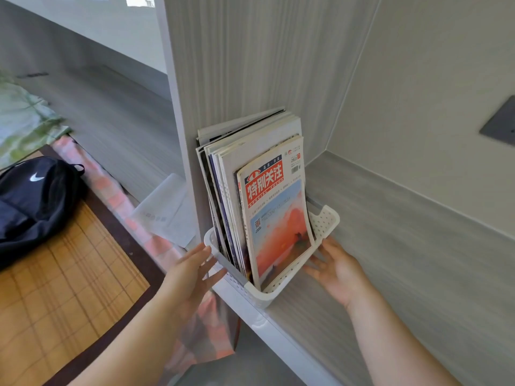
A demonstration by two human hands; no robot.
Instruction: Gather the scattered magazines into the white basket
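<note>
A white perforated basket stands on a grey shelf, close to its front edge and against the left side panel. Several magazines stand upright in it. The front one, a magazine with a red title and an orange sunset cover, leans slightly to the right. My left hand is flat against the basket's left side, fingers apart. My right hand is beside the basket's right side, palm up, fingers spread, touching or nearly touching the wall. Neither hand grips anything.
The grey side panel rises just behind and left of the basket. A dark plate sits on the shelf's back wall. Below left lie a black backpack on a bamboo mat, a pink cloth and a loose paper sheet.
</note>
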